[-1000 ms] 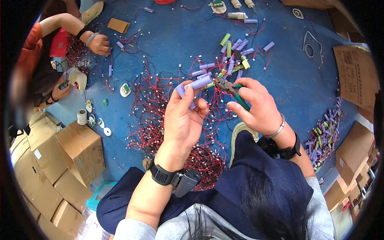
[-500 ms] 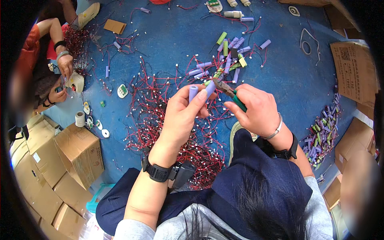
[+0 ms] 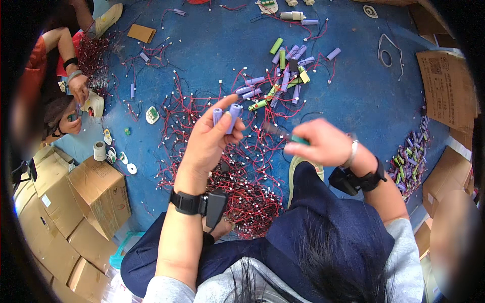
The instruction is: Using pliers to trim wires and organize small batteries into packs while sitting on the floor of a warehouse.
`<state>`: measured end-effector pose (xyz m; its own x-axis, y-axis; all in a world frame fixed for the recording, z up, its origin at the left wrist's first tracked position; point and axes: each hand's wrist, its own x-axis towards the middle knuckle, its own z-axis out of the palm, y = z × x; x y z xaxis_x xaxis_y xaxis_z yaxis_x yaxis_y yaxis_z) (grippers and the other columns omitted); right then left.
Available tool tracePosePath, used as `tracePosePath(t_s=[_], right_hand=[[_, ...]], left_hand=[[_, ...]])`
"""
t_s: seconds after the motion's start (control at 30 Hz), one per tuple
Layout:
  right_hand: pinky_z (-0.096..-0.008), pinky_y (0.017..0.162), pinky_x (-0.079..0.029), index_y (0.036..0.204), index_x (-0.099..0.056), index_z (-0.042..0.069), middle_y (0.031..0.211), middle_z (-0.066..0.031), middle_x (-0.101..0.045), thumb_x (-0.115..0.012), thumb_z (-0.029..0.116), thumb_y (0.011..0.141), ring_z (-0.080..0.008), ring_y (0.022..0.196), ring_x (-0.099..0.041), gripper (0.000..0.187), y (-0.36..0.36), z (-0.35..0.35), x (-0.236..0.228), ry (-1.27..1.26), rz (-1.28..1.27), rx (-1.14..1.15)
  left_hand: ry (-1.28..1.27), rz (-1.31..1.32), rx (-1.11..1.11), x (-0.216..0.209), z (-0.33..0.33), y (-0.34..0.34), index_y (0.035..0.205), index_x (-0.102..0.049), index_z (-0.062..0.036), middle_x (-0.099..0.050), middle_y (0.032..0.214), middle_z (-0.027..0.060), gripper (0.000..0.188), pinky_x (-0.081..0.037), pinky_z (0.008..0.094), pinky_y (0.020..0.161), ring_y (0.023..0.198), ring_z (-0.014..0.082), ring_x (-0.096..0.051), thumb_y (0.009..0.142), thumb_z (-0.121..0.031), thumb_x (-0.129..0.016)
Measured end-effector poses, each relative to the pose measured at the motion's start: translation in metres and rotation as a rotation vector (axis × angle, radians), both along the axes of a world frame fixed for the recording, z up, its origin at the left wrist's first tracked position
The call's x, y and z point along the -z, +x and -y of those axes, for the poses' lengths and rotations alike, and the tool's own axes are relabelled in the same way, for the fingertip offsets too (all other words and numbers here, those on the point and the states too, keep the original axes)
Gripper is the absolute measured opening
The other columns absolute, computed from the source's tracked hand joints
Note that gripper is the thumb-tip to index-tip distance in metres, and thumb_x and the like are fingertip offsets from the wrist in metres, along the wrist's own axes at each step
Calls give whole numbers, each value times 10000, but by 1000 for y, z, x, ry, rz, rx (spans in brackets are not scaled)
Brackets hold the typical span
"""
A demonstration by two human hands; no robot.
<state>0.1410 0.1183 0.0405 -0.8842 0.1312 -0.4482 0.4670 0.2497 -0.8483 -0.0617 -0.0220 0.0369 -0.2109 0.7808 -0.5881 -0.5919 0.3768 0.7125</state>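
Observation:
Two purple cylindrical battery cells [image 3: 233, 116] stand up from the fingers of my left hand [image 3: 199, 146], which is closed around them over the wires. My right hand [image 3: 323, 144] grips green-handled pliers [image 3: 299, 139]; their jaws are smeared by motion and lie apart from the cells. Beneath both hands spreads a tangle of red and black wires [image 3: 247, 204] with small white connectors. Just beyond lies a loose heap of purple and green cells [image 3: 286, 81], some with wires on them.
A second cell pile [image 3: 411, 161] lies at the right, beside cardboard boxes [image 3: 442, 91]. More boxes [image 3: 96, 192] and a white roll [image 3: 99, 150] are at the left. Another person's hand [image 3: 78, 90] works at far left. A motor-like cylinder [image 3: 292, 16] lies at the back.
The pliers have come off the cell and moved nearer to me with my right hand. My left hand has shifted left, still holding both cells.

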Motion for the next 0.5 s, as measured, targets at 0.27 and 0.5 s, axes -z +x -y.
tracePosePath(t_s=[0.27,0.5], right_hand=[[-415,700,-450,857,-645,77,854,-116,-612,-588,330,761,-298,811,-603,276,21,34,26,435,291,-423],[-389,715,-429,806,-616,74,801,-94,-564,-589,343,762,-273,797,-568,274,29,23,26,502,253,-360]], left_hand=[[25,46,111,29,-38,-16,969,-523,-74,-561,797,7,259,-443,225,597,728,121,-569,813,-253,-626],[-79,-1264,570,88,-101,-6,860,-604,-80,-608,822,97,157,-480,384,658,769,279,-607,775,-212,-601]])
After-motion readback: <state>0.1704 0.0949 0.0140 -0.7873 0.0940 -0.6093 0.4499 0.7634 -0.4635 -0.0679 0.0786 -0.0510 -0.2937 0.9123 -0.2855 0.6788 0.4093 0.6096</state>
